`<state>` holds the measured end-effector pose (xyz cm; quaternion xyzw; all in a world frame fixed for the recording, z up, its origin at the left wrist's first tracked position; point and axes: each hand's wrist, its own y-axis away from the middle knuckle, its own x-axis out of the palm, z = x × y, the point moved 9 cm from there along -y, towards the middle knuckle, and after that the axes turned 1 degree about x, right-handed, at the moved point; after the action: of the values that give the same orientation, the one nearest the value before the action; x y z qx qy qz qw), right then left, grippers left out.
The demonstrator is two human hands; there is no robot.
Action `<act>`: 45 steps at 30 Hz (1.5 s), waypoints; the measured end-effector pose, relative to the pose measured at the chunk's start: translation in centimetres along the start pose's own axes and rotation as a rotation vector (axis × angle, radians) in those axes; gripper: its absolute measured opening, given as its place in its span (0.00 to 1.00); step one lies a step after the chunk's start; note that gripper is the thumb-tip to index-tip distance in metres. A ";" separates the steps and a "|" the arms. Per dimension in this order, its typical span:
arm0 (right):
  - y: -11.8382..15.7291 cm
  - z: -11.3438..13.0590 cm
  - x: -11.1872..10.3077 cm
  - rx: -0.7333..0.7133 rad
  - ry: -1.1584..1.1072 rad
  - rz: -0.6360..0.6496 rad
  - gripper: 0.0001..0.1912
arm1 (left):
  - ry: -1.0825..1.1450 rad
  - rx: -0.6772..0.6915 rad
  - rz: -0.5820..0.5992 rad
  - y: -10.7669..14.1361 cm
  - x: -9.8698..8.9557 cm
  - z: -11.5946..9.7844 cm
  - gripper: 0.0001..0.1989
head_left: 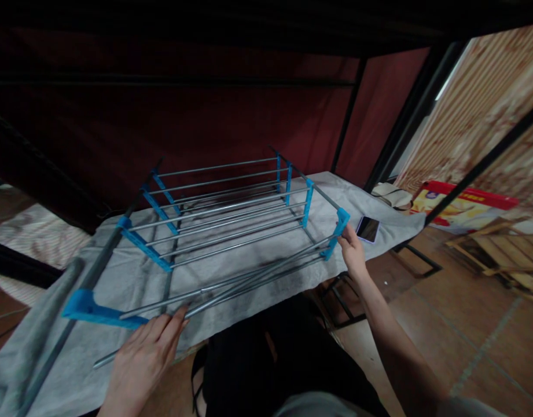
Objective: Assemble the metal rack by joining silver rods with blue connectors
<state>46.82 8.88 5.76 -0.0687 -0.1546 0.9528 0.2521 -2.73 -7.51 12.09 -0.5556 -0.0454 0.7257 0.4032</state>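
Note:
A rack of grey metal tubes (231, 246) joined by blue plastic brackets lies on a grey cloth. My left hand (149, 347) is closed around a metal tube near the front left blue bracket (103, 313); the tube's free end sticks out to the left of the hand. On the right, my right hand (350, 246) grips the front right blue bracket (337, 231). Several thin tubes span between the left and right brackets, and the front ones cross at a slant.
The grey cloth (331, 197) covers the surface beneath. A phone (367, 229) lies right of my right hand. Dark metal posts (353, 110) frame the space before a dark red sheet (231, 121). A red and yellow box (461, 205) and a wooden stool (504, 249) stand at the right.

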 end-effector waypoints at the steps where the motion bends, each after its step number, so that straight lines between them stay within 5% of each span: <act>1: -0.2 -0.2 0.2 0.009 -0.010 0.017 0.34 | -0.005 -0.002 0.003 -0.2 0.0 0.2 0.14; 21: 0.3 -0.5 -0.1 0.049 -0.007 0.009 0.34 | 0.154 0.004 0.032 -2.8 0.4 3.7 0.13; 31: 1.4 -0.3 0.4 -0.018 0.022 -0.010 0.36 | 0.050 -0.025 0.065 -4.3 0.7 3.1 0.12; 37: 6.5 3.1 1.3 -0.314 0.312 -0.128 0.37 | 0.081 -0.133 0.129 -4.2 1.1 2.0 0.10; 43: 13.4 7.3 10.5 -0.683 0.377 0.456 0.26 | 0.138 -0.218 0.151 -3.6 1.8 1.7 0.12; 45: 14.8 8.1 12.7 -0.762 0.437 0.544 0.26 | 0.141 -0.226 0.155 -3.6 2.0 1.6 0.13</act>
<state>27.41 0.94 7.84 -0.3907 -0.4111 0.8233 -0.0214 -2.31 -3.22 13.01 -0.6487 -0.0555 0.7043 0.2830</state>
